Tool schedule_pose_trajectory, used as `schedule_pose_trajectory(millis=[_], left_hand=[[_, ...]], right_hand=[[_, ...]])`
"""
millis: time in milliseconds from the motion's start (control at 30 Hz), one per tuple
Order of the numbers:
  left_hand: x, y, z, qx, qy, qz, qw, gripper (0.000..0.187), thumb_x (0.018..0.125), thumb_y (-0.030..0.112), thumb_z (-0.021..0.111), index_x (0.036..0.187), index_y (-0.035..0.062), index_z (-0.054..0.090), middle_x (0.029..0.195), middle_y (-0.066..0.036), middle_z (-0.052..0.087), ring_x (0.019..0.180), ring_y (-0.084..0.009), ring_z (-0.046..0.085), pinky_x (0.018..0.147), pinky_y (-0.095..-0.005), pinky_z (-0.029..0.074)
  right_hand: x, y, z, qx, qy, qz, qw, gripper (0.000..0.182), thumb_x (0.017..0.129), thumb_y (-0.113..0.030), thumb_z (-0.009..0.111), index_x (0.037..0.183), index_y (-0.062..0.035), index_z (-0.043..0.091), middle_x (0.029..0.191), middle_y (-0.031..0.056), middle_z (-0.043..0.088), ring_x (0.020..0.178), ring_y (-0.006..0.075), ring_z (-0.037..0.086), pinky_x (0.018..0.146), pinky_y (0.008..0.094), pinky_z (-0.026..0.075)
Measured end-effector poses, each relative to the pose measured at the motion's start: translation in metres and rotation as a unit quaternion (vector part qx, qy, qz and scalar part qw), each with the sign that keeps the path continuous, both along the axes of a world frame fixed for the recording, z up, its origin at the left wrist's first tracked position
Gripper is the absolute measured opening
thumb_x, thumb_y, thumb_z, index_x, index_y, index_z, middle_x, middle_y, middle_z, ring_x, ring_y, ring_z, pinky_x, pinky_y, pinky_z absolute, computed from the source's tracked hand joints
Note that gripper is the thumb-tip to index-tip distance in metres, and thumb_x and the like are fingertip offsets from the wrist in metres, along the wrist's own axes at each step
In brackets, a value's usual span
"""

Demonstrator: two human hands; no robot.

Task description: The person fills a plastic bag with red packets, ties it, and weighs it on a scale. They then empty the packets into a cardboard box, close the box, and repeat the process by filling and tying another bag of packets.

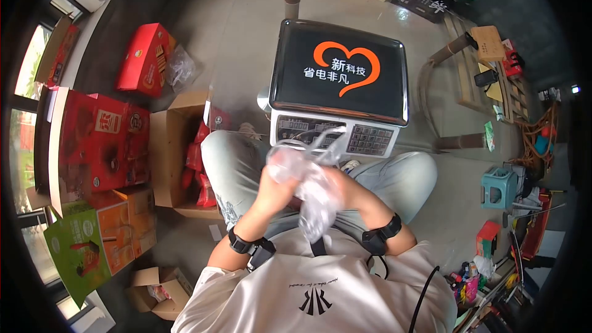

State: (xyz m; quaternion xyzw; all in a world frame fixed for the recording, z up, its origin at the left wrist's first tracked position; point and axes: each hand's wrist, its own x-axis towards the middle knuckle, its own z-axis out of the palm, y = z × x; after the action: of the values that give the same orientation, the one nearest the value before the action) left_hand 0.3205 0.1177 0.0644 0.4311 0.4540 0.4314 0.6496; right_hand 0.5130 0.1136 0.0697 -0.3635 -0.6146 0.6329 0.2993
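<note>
A clear plastic bag [320, 211] is bunched up in front of my lap, blurred by motion. My left hand [279, 182] is closed on its left side, with some of the film covering the fingers. From the right, my right hand [346, 190] grips the bag too, its fingers partly hidden behind the plastic. Loose strips of the bag stick up over the keypad of a white electronic scale [371, 140]. The scale's black weighing pan [296, 95], printed with an orange heart, lies just beyond my hands.
At left, an open cardboard box [165, 157] holds red packets, near stacked red cartons [102, 142]. A red box [140, 61] and a crumpled clear bag [180, 69] lie further back. A blue stool [498, 187] and a wooden pallet [464, 65] are at right.
</note>
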Motion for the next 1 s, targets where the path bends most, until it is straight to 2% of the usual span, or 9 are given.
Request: schedule_pose_trajectory(millis=[67,200,333,400,467,600,700,867,1000], left_hand=[[-0.006,0.004,0.004,-0.096,-0.175,0.099,0.975,0.034,0.083,0.006,0.06,0.115,-0.0016,0.053,0.105,-0.008,0.063,0.095,-0.0193,0.063,0.085,-0.0339,0.051],[-0.004,0.016,-0.006,-0.136,-0.199,0.06,0.969,0.039,0.084,0.013,0.064,0.119,-0.0007,0.052,0.11,-0.009,0.062,0.097,-0.0197,0.063,0.084,-0.0343,0.052],[0.011,0.012,-0.02,-0.143,-0.219,-0.065,0.963,0.05,0.082,0.015,0.07,0.124,0.0022,0.048,0.114,-0.006,0.058,0.104,-0.0143,0.057,0.088,-0.0314,0.049],[0.017,0.01,-0.013,0.027,-0.129,-0.039,0.991,0.053,0.081,0.013,0.071,0.126,0.0039,0.045,0.114,-0.005,0.055,0.105,-0.0128,0.054,0.089,-0.0304,0.046],[0.012,0.011,0.006,-0.111,-0.107,-0.042,0.987,0.037,0.089,0.011,0.065,0.121,0.005,0.048,0.108,-0.003,0.057,0.1,-0.0103,0.054,0.085,-0.0274,0.047],[-0.029,0.022,-0.031,-0.072,-0.029,0.002,0.997,0.005,0.093,0.01,0.059,0.096,0.0064,0.06,0.088,-0.003,0.064,0.079,-0.0091,0.061,0.072,-0.0246,0.051],[-0.045,0.039,-0.043,-0.035,0.015,0.168,0.985,0.015,0.098,0.016,0.053,0.094,0.0036,0.06,0.084,-0.002,0.063,0.069,-0.0069,0.055,0.066,-0.0209,0.046],[-0.059,0.069,-0.069,0.035,0.084,0.233,0.968,0.017,0.098,0.018,0.053,0.093,0.0029,0.059,0.083,-0.002,0.062,0.069,-0.0068,0.055,0.065,-0.0201,0.046],[-0.054,0.078,-0.077,0.048,0.106,0.195,0.974,0.014,0.095,0.017,0.057,0.1,0.0036,0.056,0.088,-0.001,0.062,0.075,-0.0074,0.057,0.067,-0.0201,0.046]], right_hand=[[0.001,-0.001,-0.009,-0.163,0.185,-0.043,0.968,0.065,0.086,-0.019,0.068,0.14,-0.0037,0.035,0.132,0.0138,0.051,0.114,0.0188,0.054,0.096,0.0329,0.044],[0.005,0.0,0.004,-0.001,0.102,-0.083,0.991,0.091,0.082,-0.025,0.073,0.148,-0.0074,0.014,0.147,0.0159,0.027,0.125,0.0295,0.045,0.1,0.039,0.042],[0.0,0.002,0.003,0.101,-0.058,-0.1,0.988,0.063,0.073,-0.006,0.071,0.13,-0.005,0.046,0.137,0.013,0.043,0.122,0.0263,0.049,0.098,0.0366,0.043],[0.009,0.006,0.016,0.012,-0.042,-0.159,0.986,0.041,0.072,0.003,0.066,0.111,-0.0022,0.056,0.114,0.0074,0.057,0.106,0.0179,0.056,0.09,0.0319,0.046],[0.04,0.006,-0.001,0.042,-0.02,-0.276,0.96,0.036,0.076,0.003,0.065,0.11,-0.0026,0.056,0.11,0.0054,0.059,0.102,0.0157,0.057,0.087,0.0302,0.047],[0.123,0.044,0.015,0.127,0.163,-0.687,0.696,0.036,0.086,-0.001,0.061,0.119,-0.0016,0.046,0.112,0.0099,0.056,0.1,0.017,0.056,0.085,0.0312,0.047],[0.2,0.048,-0.031,0.074,0.155,-0.732,0.659,0.039,0.087,-0.001,0.058,0.123,-0.0026,0.043,0.114,0.0127,0.055,0.103,0.0184,0.056,0.085,0.031,0.047],[0.225,0.05,-0.106,-0.026,-0.357,-0.495,0.792,0.043,0.08,-0.002,0.057,0.121,0.0002,0.046,0.112,0.021,0.061,0.105,0.0325,0.06,0.089,0.0386,0.046],[0.202,0.054,-0.071,-0.009,-0.473,-0.471,0.744,0.04,0.074,-0.001,0.057,0.114,0.0027,0.053,0.102,0.0248,0.064,0.098,0.0351,0.063,0.086,0.0376,0.047]])
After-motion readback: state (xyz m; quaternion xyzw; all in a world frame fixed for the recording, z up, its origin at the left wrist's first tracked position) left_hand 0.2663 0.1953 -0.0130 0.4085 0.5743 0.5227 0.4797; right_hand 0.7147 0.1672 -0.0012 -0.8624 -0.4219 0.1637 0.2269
